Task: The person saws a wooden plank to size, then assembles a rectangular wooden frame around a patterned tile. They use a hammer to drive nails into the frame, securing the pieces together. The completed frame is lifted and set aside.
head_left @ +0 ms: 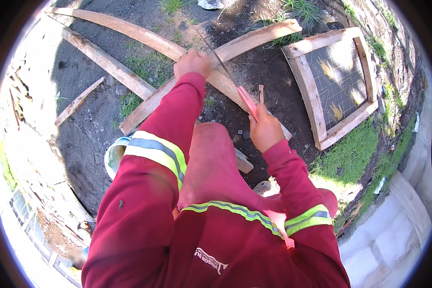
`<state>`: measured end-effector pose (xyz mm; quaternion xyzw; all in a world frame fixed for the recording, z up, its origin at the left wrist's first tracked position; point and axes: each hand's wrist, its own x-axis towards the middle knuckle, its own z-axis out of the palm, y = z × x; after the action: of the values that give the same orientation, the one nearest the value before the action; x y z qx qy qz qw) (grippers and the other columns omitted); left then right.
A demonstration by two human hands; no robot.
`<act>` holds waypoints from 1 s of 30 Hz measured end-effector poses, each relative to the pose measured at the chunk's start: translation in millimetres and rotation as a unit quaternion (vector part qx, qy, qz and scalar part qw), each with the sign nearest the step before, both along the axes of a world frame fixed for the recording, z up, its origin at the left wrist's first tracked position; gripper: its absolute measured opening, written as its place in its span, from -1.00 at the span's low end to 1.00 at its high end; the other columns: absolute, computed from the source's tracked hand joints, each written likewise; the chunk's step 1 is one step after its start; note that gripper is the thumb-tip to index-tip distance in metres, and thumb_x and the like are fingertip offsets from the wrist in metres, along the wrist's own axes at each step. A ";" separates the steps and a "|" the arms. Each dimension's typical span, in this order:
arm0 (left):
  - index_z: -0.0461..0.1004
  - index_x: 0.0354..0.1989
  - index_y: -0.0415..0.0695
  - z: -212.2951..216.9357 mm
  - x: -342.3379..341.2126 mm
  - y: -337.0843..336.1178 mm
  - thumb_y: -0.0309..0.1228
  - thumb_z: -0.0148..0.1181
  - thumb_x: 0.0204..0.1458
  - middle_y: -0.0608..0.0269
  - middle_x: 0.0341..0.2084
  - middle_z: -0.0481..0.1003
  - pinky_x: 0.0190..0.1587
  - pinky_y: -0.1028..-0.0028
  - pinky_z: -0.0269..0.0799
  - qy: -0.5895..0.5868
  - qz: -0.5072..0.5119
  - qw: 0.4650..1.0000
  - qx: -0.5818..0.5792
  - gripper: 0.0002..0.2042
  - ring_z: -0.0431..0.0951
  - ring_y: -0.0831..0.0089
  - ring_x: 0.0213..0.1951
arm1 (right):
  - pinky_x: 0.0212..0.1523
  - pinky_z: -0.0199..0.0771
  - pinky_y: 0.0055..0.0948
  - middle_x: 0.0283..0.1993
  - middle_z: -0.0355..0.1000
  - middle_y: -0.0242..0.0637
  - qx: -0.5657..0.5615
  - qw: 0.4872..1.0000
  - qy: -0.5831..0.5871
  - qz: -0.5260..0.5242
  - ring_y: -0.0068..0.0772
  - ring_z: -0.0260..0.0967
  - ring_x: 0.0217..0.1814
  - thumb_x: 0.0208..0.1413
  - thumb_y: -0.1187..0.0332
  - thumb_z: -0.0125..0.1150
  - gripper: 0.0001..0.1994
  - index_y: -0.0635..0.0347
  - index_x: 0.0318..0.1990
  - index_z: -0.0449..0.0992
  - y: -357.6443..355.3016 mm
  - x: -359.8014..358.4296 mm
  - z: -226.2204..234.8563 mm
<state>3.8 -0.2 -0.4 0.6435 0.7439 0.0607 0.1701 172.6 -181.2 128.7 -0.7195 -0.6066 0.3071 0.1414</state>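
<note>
My left hand (192, 62) presses down on a long wooden plank (254, 38) where it crosses another curved plank (129, 31). My right hand (265, 129) grips the pink handle of a hand saw (225, 72), whose thin blade runs up and left across the plank just right of my left hand. I wear a red jacket with reflective stripes, and my knee is bent beneath the arms.
A wood-framed dark panel (338, 79) lies on the ground at right. More planks (108, 62) and a thin strip (77, 103) rest on dark soil at left. A white bucket (113, 156) sits by my left arm. Grass and a concrete kerb (398, 225) run at lower right.
</note>
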 end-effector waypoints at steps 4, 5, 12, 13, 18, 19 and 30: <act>0.53 -0.25 -0.15 11.8 1.6 0.4 -0.17 -0.12 0.06 -0.05 -0.27 0.56 -0.03 0.10 0.38 0.006 -0.014 1.000 -0.003 -0.64 0.55 0.02 -0.17 | -0.41 0.42 0.06 -0.51 0.43 0.14 0.036 0.999 0.017 -0.023 0.25 0.43 -0.42 0.14 0.34 0.10 -0.82 0.24 -0.25 0.28 -2.4 -0.4 -45.8; 0.53 -0.25 -0.14 11.9 1.9 3.6 -0.17 -0.11 0.06 -0.05 -0.26 0.56 -0.03 0.10 0.39 0.016 -0.012 1.000 -0.024 -0.65 0.55 0.02 -0.17 | -0.40 0.42 0.06 -0.49 0.43 0.13 -0.030 0.999 0.012 -0.026 0.25 0.43 -0.41 0.13 0.36 0.12 -0.82 0.23 -0.24 0.28 -26.7 9.7 -32.5; 0.53 -0.24 -0.13 -0.1 -1.8 -0.7 -0.18 -0.11 0.06 -0.01 -0.28 0.56 -0.08 0.09 0.39 0.018 -0.003 1.000 0.005 -0.65 0.56 0.04 -0.17 | -0.40 0.45 0.01 -0.44 0.45 0.09 -0.082 0.996 -0.015 -0.019 0.20 0.45 -0.41 0.08 0.40 0.17 -0.72 0.23 -0.07 0.31 -74.2 30.3 62.2; 0.53 -0.24 -0.13 0.5 -0.2 -0.7 -0.18 -0.12 0.06 -0.02 -0.28 0.56 -0.08 0.10 0.39 0.012 -0.004 1.000 0.018 -0.65 0.56 0.04 -0.18 | -0.40 0.45 0.01 -0.46 0.45 0.09 -0.117 0.992 -0.035 -0.027 0.21 0.45 -0.42 0.09 0.39 0.16 -0.75 0.23 -0.11 0.31 -46.2 20.7 42.2; 0.52 -0.29 -0.17 12.4 1.8 -1.7 -0.20 -0.13 0.06 -0.04 -0.26 0.55 -0.04 0.09 0.39 0.001 -0.003 1.000 0.010 -0.66 0.54 0.02 -0.15 | -0.39 0.41 0.06 -0.49 0.43 0.16 -0.043 0.999 0.005 -0.031 0.25 0.44 -0.40 0.12 0.36 0.13 -0.81 0.21 -0.22 0.27 7.2 -2.5 -32.6; 0.52 -0.29 -0.17 12.2 0.5 -4.7 -0.20 -0.13 0.05 -0.04 -0.26 0.55 -0.04 0.09 0.39 -0.002 -0.016 1.000 0.004 -0.66 0.54 0.02 -0.15 | -0.39 0.41 0.06 -0.50 0.43 0.14 -0.042 0.999 0.007 -0.023 0.24 0.44 -0.41 0.11 0.36 0.13 -0.80 0.21 -0.20 0.27 -13.1 2.3 -21.4; 0.53 -0.32 -0.15 2.7 0.8 2.4 -0.20 -0.11 0.04 0.00 -0.27 0.56 -0.06 0.08 0.39 -0.003 -0.005 1.000 0.027 -0.67 0.55 0.00 -0.20 | -0.41 0.38 0.06 -0.45 0.43 0.18 -0.047 0.998 0.007 -0.027 0.29 0.42 -0.38 0.14 0.37 0.11 -0.82 0.23 -0.19 0.29 9.0 1.0 -17.4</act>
<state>4.6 2.2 2.3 0.6515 0.7380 0.0822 0.1555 173.6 -172.2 111.3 -0.7396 -0.5704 0.3365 0.1199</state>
